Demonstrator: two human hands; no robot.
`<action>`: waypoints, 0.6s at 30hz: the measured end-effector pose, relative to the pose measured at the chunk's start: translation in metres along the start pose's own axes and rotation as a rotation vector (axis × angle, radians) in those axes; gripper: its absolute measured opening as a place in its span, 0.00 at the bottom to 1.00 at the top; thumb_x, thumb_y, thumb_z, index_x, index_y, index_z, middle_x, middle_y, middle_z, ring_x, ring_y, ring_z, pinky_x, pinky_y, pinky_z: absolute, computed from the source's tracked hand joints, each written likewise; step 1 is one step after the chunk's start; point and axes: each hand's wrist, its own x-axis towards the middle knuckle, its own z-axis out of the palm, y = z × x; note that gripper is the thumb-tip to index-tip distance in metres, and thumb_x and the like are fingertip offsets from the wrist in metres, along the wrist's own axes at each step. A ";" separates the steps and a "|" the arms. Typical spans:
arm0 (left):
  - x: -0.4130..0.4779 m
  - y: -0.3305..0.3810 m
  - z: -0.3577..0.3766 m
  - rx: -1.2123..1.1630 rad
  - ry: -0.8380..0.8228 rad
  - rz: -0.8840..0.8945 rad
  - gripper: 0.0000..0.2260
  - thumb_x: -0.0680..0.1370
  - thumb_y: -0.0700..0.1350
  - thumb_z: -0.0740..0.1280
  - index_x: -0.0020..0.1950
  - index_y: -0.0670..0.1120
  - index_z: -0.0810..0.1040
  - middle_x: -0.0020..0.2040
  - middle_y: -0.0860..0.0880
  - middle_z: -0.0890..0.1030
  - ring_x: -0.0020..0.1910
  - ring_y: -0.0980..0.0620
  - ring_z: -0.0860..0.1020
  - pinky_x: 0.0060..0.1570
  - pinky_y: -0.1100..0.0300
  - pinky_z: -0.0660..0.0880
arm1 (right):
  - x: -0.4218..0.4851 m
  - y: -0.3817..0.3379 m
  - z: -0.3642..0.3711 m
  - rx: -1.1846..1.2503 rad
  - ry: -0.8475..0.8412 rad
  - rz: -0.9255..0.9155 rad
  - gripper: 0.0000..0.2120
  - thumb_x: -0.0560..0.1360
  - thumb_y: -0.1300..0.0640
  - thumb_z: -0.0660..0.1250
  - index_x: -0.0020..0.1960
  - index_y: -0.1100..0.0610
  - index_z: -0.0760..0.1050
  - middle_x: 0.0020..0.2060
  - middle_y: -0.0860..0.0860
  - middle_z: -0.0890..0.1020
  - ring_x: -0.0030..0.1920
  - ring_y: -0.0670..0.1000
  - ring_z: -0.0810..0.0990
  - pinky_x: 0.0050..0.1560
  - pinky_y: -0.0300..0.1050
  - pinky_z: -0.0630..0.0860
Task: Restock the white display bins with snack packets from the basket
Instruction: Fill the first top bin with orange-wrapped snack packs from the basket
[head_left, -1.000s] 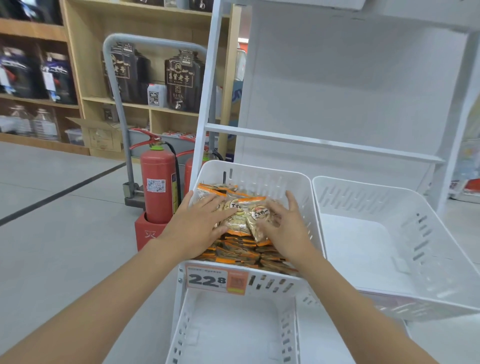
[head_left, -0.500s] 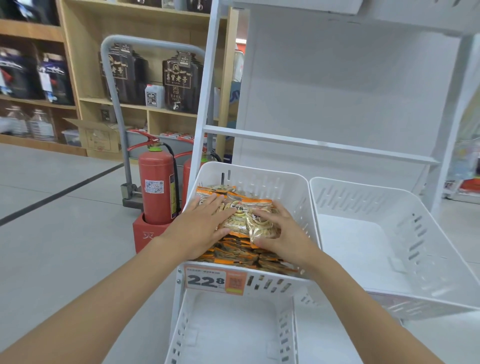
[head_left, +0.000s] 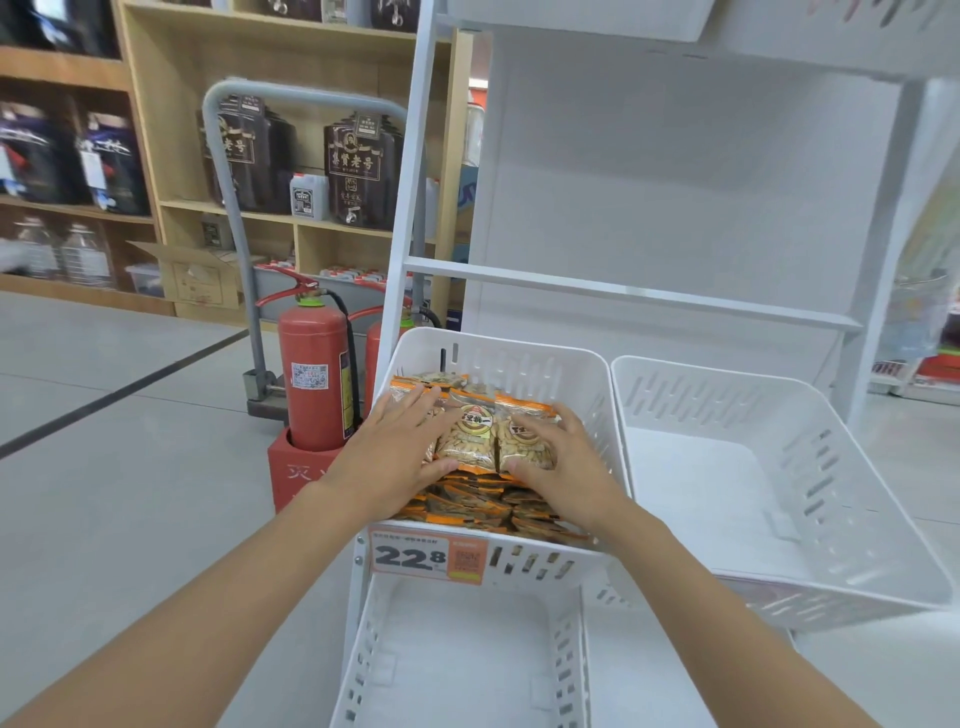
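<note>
Atop orange-edged clear plastic snack packets (head_left: 470, 441) in slotted white plastic bin (head_left: 524, 364), pressing with left hand (head_left: 395, 457) and right hand (head_left: 563, 467), fingers straight, gripping nothing, probably to level them.

You can read "22" w/ a small "8" on the price tag (head_left: 428, 557), front of the filled bin (head_left: 519, 364). Rear-left of that bin, dark jar (head_left: 358, 166) lbl: 集賢老号.
</note>
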 end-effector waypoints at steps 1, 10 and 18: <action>-0.003 0.001 -0.003 -0.029 0.018 -0.016 0.28 0.81 0.61 0.57 0.79 0.59 0.53 0.81 0.51 0.50 0.80 0.52 0.45 0.76 0.52 0.38 | -0.003 -0.003 -0.002 0.002 0.001 0.001 0.28 0.74 0.48 0.71 0.71 0.37 0.66 0.78 0.47 0.49 0.77 0.53 0.56 0.75 0.54 0.59; -0.090 0.074 -0.059 -0.237 0.127 -0.112 0.18 0.78 0.54 0.68 0.67 0.52 0.75 0.64 0.52 0.77 0.65 0.49 0.72 0.62 0.50 0.69 | -0.107 -0.063 -0.030 -0.060 0.120 -0.097 0.23 0.72 0.59 0.72 0.66 0.56 0.75 0.67 0.55 0.71 0.70 0.53 0.68 0.69 0.38 0.60; -0.270 0.157 -0.019 -0.594 -0.239 -0.316 0.15 0.78 0.51 0.69 0.62 0.47 0.78 0.58 0.48 0.78 0.51 0.51 0.78 0.55 0.55 0.75 | -0.293 -0.056 0.003 -0.094 -0.294 0.013 0.17 0.75 0.56 0.70 0.64 0.53 0.76 0.63 0.51 0.74 0.53 0.48 0.74 0.51 0.42 0.73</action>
